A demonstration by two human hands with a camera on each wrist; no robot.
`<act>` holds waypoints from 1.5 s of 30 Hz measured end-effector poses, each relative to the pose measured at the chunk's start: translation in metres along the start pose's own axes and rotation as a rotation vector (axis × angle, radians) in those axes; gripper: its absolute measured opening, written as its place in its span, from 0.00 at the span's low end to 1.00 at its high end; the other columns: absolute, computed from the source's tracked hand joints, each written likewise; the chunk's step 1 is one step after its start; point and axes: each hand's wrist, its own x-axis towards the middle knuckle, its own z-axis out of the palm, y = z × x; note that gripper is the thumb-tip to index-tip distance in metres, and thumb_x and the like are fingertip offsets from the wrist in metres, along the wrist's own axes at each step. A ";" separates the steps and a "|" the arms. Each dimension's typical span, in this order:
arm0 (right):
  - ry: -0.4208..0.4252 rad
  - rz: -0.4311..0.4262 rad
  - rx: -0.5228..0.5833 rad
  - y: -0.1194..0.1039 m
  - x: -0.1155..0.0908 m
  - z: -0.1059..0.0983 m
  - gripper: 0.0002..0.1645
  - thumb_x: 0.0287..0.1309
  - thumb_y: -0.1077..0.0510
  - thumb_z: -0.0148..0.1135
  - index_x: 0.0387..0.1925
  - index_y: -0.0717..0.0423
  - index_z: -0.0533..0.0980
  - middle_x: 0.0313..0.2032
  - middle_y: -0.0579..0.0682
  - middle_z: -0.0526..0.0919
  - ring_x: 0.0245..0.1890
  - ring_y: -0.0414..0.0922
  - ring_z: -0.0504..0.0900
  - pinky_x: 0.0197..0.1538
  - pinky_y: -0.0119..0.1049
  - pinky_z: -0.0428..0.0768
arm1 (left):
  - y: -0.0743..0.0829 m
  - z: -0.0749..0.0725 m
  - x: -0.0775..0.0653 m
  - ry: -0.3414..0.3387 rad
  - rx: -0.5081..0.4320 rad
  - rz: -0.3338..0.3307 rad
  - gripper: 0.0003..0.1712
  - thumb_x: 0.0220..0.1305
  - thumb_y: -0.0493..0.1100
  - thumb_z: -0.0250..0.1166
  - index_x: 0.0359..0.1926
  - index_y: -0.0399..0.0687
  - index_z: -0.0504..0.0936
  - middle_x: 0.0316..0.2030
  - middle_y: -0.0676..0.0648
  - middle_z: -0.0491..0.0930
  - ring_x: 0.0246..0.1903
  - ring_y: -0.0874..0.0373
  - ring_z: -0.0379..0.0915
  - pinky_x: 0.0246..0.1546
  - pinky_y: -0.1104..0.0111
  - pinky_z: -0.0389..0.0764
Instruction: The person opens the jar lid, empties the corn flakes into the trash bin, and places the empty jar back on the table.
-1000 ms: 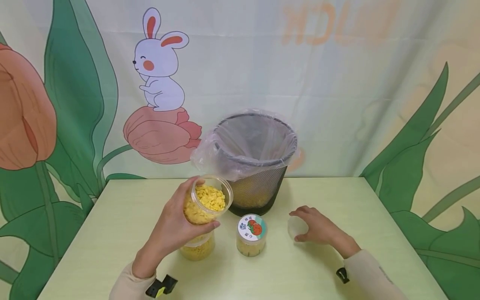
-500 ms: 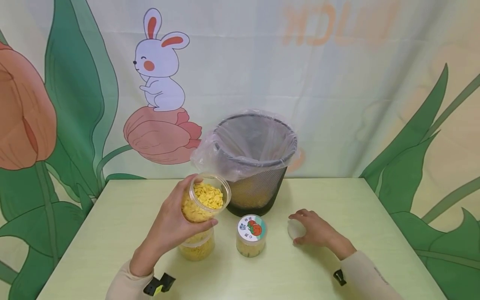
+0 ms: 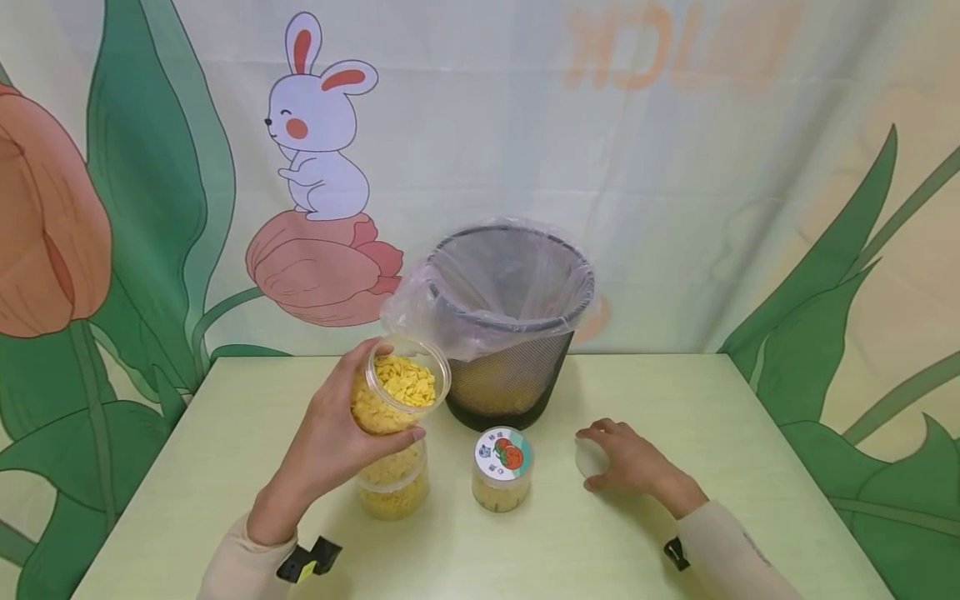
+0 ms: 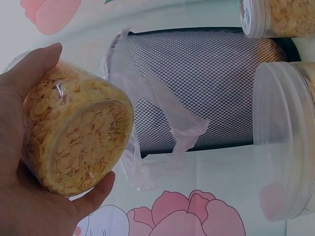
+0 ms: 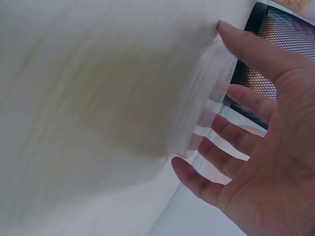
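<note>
My left hand (image 3: 318, 454) grips a clear plastic jar (image 3: 372, 410) full of yellow flakes, its open mouth tilted to the right. In the left wrist view, thumb and fingers wrap the jar (image 4: 88, 142) and its base faces the camera. Over on the right, my right hand (image 3: 637, 462) holds a round translucent lid (image 3: 592, 460) by its edge, low at the tabletop. The right wrist view shows the fingertips spread around the rim of this lid (image 5: 202, 103). Below the raised jar stands another clear jar of flakes (image 3: 393, 500), partly covered by my left hand.
A smaller tub (image 3: 501, 497) with a tomato-printed label on top stands mid-table. Behind it is a black mesh wastebasket (image 3: 517, 379) lined with a plastic bag (image 3: 431, 312). A printed curtain (image 3: 675, 208) hangs along the back edge of the pale table (image 3: 570, 542).
My left hand has carried the open jar a little left and slightly up, away from the wastebasket. The right hand and lid have hardly moved.
</note>
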 end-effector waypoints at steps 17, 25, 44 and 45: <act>0.201 -0.127 -0.028 -0.026 -0.003 -0.071 0.40 0.55 0.44 0.70 0.66 0.52 0.69 0.64 0.57 0.72 0.64 0.59 0.70 0.61 0.57 0.73 | 0.006 -0.008 0.007 0.003 0.024 0.012 0.62 0.37 0.48 0.84 0.72 0.61 0.58 0.62 0.48 0.70 0.54 0.50 0.73 0.52 0.49 0.79; 0.251 -0.140 -0.113 -0.043 -0.008 -0.099 0.44 0.55 0.39 0.68 0.70 0.49 0.66 0.69 0.57 0.67 0.68 0.62 0.66 0.63 0.64 0.68 | 0.004 -0.011 0.008 0.005 0.026 0.020 0.62 0.38 0.48 0.84 0.73 0.62 0.56 0.63 0.49 0.69 0.55 0.51 0.72 0.52 0.49 0.79; 0.348 -0.184 -0.249 -0.068 -0.025 -0.145 0.46 0.55 0.40 0.69 0.71 0.46 0.64 0.70 0.56 0.65 0.69 0.58 0.63 0.67 0.65 0.62 | 0.004 -0.021 0.016 0.026 0.055 0.049 0.62 0.37 0.47 0.84 0.72 0.57 0.57 0.58 0.46 0.72 0.51 0.50 0.74 0.49 0.50 0.81; 0.354 -0.190 -0.256 -0.069 -0.025 -0.149 0.46 0.55 0.40 0.69 0.71 0.46 0.63 0.69 0.56 0.65 0.69 0.58 0.63 0.66 0.65 0.62 | 0.004 -0.022 0.017 0.028 0.057 0.051 0.62 0.37 0.47 0.84 0.72 0.59 0.57 0.57 0.45 0.72 0.51 0.50 0.74 0.49 0.50 0.81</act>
